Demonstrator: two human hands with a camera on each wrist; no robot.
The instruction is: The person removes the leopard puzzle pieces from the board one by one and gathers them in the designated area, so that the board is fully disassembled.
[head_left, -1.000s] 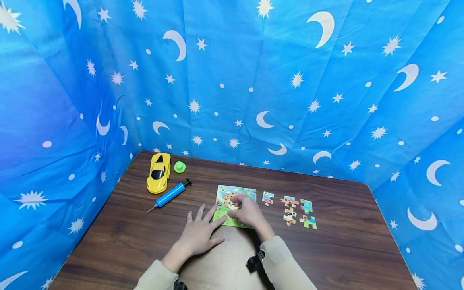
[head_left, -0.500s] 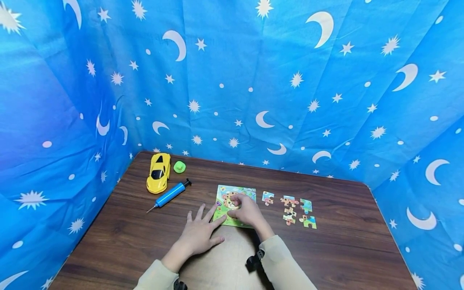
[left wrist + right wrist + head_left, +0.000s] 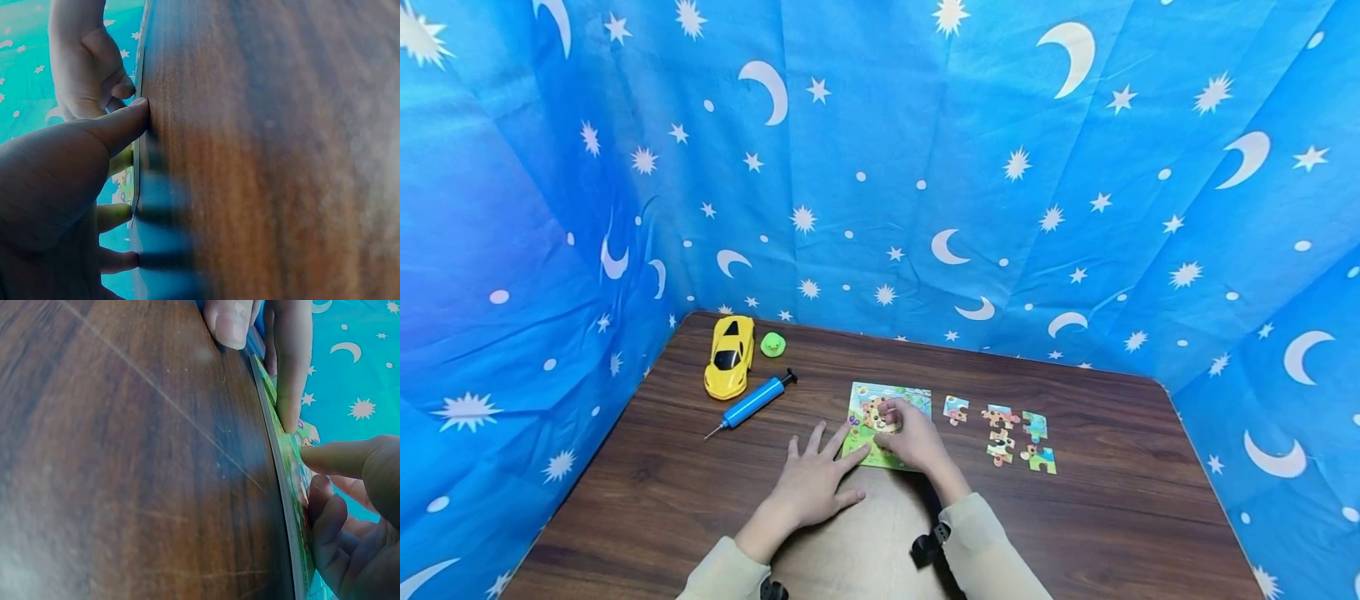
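Observation:
A square jigsaw board (image 3: 891, 392) with a cartoon spotted-animal picture lies flat on the wooden table. My left hand (image 3: 811, 482) rests palm down at its near left, fingers spread, with fingertips on the board's left edge. Over the board's middle, my right hand (image 3: 913, 437) is bent down with thumb and fingers apart. In the right wrist view the right thumb (image 3: 331, 457) and curled fingers (image 3: 331, 525) meet the board's surface; I cannot tell whether a piece is between them. The hand hides the board's lower right part.
Several loose jigsaw pieces (image 3: 1000, 417) lie right of the board, one (image 3: 956, 408) nearer to it. At the left are a yellow toy car (image 3: 727, 358), a small green toy duck (image 3: 772, 344) and a blue hand pump (image 3: 754, 403). A blue star-and-moon curtain (image 3: 880, 167) surrounds the table.

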